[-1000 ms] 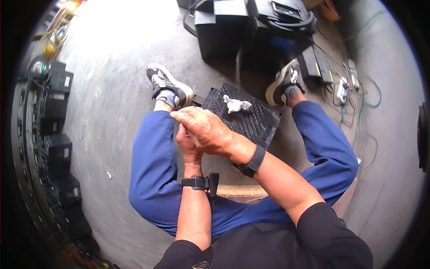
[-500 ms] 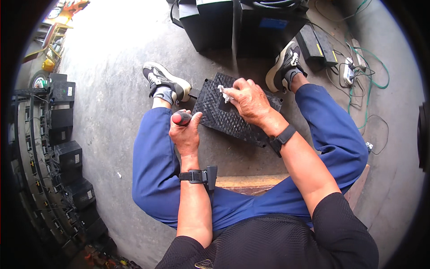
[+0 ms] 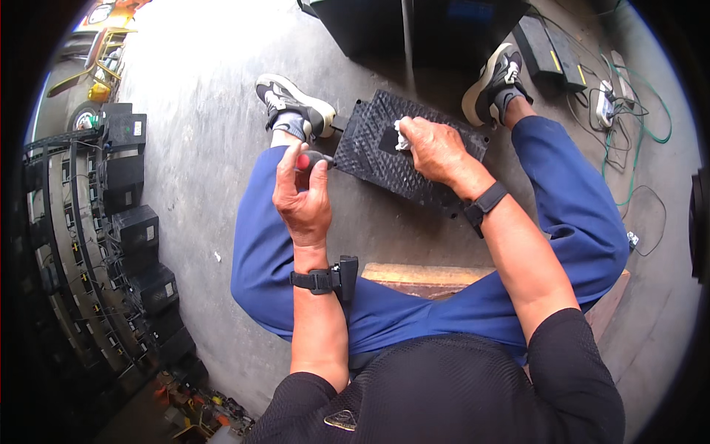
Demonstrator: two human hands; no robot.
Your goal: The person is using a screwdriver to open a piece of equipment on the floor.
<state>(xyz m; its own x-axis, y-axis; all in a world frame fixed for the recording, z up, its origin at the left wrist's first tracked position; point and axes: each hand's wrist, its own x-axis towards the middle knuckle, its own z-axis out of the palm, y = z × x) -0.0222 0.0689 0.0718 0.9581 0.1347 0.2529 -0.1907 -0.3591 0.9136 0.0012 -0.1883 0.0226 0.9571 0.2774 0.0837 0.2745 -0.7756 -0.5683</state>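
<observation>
On the floor between my feet lies a black plastic box (image 3: 370,152) with a raised pattern on its top face. My right hand (image 3: 441,152) pinches a crumpled white wad (image 3: 402,136), paper or cloth, and presses it on a smooth dark square amid the pattern. At the box's left corner, my left hand (image 3: 305,203) has its thumb and fingers around the red-and-grey handle of what looks like a screwdriver (image 3: 313,159). Its handle points to the box's edge; the working end cannot be made out.
A large black bin (image 3: 436,37) stands beyond the box. Two black packs (image 3: 543,52), a white power strip (image 3: 604,107) and tangled cables lie at the right. Black units (image 3: 137,229) line a rack at the left. A wooden board (image 3: 425,275) is below me.
The view has shifted, so the scene sits further right. My left hand's fingers have loosened and the screwdriver handle has tipped toward the box. The right hand keeps the wad on the box.
</observation>
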